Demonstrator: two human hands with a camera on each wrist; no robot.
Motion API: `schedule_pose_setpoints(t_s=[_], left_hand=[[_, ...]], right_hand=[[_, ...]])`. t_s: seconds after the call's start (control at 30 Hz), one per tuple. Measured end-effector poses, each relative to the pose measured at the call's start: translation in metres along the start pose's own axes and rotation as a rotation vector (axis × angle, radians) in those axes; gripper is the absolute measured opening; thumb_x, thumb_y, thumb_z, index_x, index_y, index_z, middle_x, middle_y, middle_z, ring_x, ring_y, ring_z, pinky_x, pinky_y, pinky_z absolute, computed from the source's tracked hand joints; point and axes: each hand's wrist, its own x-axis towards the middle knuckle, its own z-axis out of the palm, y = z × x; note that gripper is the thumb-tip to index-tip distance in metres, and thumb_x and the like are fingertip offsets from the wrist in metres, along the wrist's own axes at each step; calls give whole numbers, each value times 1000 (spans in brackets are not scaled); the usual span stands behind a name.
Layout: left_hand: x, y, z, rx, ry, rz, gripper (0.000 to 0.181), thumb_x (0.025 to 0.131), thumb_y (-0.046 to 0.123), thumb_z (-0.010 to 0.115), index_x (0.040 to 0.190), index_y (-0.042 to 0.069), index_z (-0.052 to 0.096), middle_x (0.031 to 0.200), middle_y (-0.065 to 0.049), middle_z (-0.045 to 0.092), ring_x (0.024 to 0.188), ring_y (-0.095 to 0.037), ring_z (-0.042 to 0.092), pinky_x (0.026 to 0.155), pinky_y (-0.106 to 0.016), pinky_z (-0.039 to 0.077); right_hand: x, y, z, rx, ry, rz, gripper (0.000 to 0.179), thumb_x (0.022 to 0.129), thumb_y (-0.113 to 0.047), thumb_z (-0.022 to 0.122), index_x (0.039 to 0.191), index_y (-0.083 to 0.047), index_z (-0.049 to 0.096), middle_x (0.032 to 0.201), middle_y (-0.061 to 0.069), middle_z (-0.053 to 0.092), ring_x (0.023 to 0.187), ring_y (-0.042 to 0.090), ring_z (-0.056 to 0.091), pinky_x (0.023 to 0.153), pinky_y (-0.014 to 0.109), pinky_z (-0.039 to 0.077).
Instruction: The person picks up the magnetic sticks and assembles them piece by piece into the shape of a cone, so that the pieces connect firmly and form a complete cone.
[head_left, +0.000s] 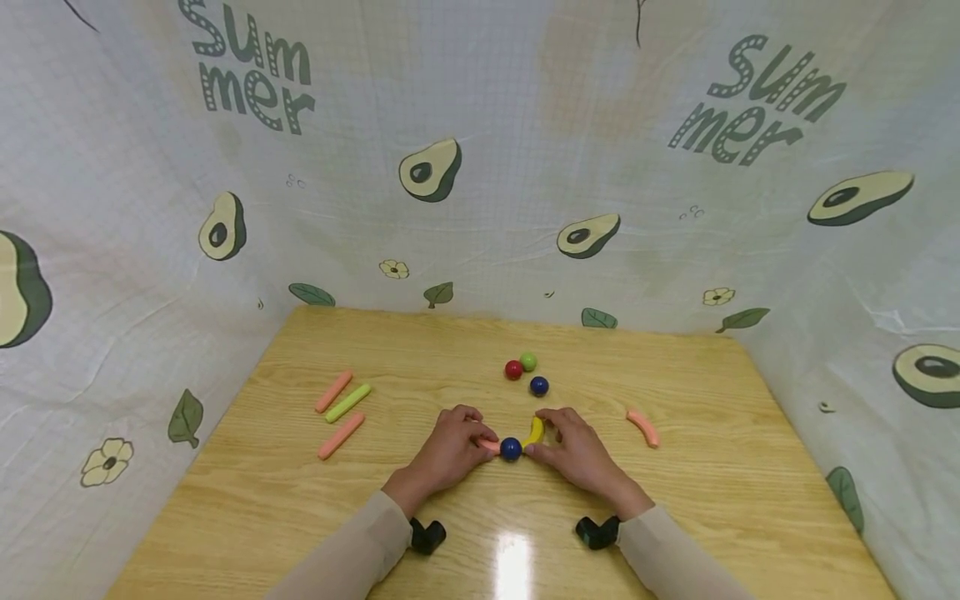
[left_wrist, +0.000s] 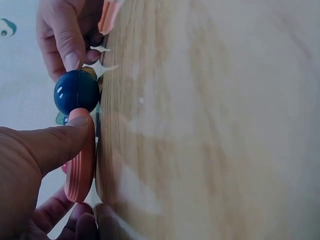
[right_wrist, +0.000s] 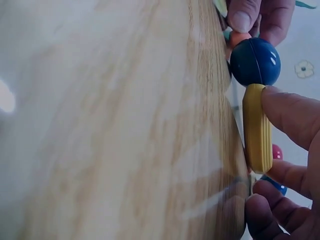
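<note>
Between my two hands a dark blue ball (head_left: 511,449) lies on the wooden table. My left hand (head_left: 448,450) pinches a short pink-orange curved stick (left_wrist: 81,170) with ribbed sides, its end against the ball's left side. From the other side my right hand (head_left: 576,452) grips a yellow curved stick (right_wrist: 257,132) between thumb and fingers. The near end of this yellow stick touches the ball's right side. In the left wrist view the right hand's fingers partly cover the yellow stick. Both pieces look like magnetic building toys, though their tips are hidden against the ball.
Behind the hands sit a red ball (head_left: 513,369), a green ball (head_left: 528,361) and another blue ball (head_left: 539,386). At left lie a green straight stick (head_left: 348,403) and two pink ones (head_left: 341,436). A curved pink stick (head_left: 643,428) lies at right. A printed cloth (head_left: 495,250) encloses the table.
</note>
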Motion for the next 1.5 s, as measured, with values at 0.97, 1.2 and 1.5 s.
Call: schedule_pose_setpoints(t_s=[0.97,1.2,1.5], left_hand=[[1,0,3,-16,39,4,18,96,22,80,114,21,82,133,-8,59,122,-29,51,103,-48,49],[1,-1,3,-40,52,-6,20,95,20,81,115,18,80,138,-11,58,130,-32,52,108,-51,48],[3,-2,1,-64,72,-42,26,96,19,80,122,16,76,134,-8,54,121,-25,56,106,-47,51]], right_hand=[[2,0,3,-9,28,46,61,94,-36,81,147,-12,61,124,2,64,94,15,53,88,40,42],[1,0,4,4,29,65,62,93,-40,81,146,-13,62,127,2,64,96,14,53,89,40,44],[0,-1,4,7,40,65,57,91,-40,83,137,-12,64,125,2,63,97,14,55,90,41,46]])
